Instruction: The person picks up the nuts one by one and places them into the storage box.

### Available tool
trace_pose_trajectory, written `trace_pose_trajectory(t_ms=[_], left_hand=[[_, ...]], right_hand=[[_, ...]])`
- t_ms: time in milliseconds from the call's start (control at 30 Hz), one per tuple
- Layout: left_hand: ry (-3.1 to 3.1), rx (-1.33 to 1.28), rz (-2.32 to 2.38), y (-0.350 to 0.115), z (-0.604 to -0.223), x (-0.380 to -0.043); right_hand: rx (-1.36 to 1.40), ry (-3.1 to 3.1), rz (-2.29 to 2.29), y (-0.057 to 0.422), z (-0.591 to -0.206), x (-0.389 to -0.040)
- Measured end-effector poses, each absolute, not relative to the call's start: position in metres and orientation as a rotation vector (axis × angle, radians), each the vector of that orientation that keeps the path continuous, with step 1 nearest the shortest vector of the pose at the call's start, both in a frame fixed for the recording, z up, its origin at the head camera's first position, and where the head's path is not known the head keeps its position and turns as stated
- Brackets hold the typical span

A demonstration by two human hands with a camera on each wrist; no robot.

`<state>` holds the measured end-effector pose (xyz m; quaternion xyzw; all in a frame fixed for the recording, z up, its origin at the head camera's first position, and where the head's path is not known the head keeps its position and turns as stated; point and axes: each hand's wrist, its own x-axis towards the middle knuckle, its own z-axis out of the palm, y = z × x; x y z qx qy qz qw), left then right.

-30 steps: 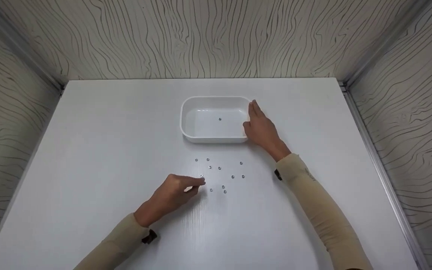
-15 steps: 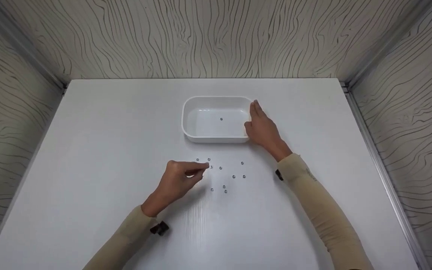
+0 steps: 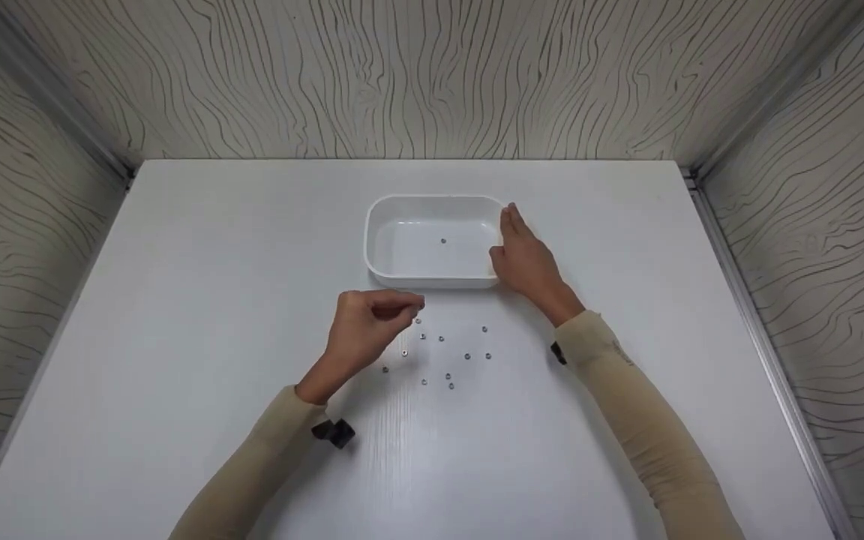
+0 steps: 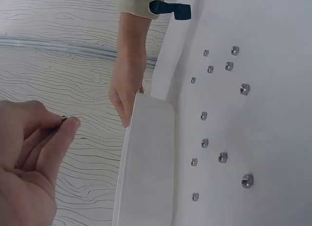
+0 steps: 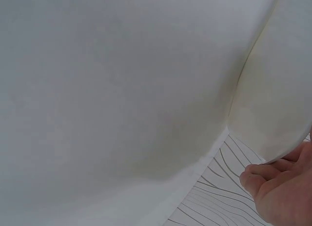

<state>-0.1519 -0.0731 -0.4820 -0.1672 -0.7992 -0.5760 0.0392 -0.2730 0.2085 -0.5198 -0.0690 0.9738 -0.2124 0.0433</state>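
Note:
My left hand (image 3: 366, 326) pinches a small metal nut (image 4: 64, 118) between thumb and fingertip, raised off the table just in front of a white plastic tub (image 3: 432, 283). Most of that nut is hidden by the fingers. At the tub's right end, my right hand (image 3: 528, 264) grips the rim, thumb on the inner side and fingers along the outside. In the right wrist view, the fingertips (image 5: 253, 179) of this hand curl at the tub's edge. A single nut (image 3: 443, 241) lies on the tub's floor.
Several loose hex nuts (image 4: 244, 89) lie scattered on the white table (image 3: 177, 315) between the tub and the person. Patterned walls (image 3: 432, 82) stand along the table's back and sides, with metal rails (image 3: 762, 367) in between.
My left hand has risen from among the loose nuts and moved forward, close to the tub's front. A nut it covered before now shows on the table. My right hand stays on the rim.

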Motion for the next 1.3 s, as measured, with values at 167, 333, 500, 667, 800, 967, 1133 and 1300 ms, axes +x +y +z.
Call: trace_pose_trajectory(t_ms=[167,333,500,667,800,967,1133,1300], left_hand=[[-2.452,-0.405,-1.876,-0.070,-0.475,-0.161],[-2.406,-0.295,-2.052,-0.069,-0.468,-0.173],[-2.376,-0.219,-2.148,-0.067,-0.463,-0.185],[-2.308,-0.182,-2.283,-0.066,-0.461,-0.196],[-2.245,-0.168,-2.376,-0.066,-0.458,-0.204],[-2.212,-0.160,-2.433,-0.063,-0.456,-0.213],[-2.189,-0.158,-2.461,-0.058,-0.455,-0.222],[-2.188,-0.104,-2.472,-0.054,-0.451,-0.235]], right_hand=[[-0.200,2.959,-0.651,0.209,-0.520,-0.272],[-0.206,2.962,-0.656,0.211,-0.520,-0.272],[-0.200,2.958,-0.649,0.210,-0.520,-0.272],[-0.194,2.961,-0.651,0.209,-0.519,-0.271],[-0.210,2.990,-0.651,0.208,-0.519,-0.271],[-0.219,2.999,-0.657,0.208,-0.519,-0.272],[-0.224,3.000,-0.663,0.208,-0.519,-0.272],[-0.211,2.985,-0.663,0.208,-0.519,-0.272]])
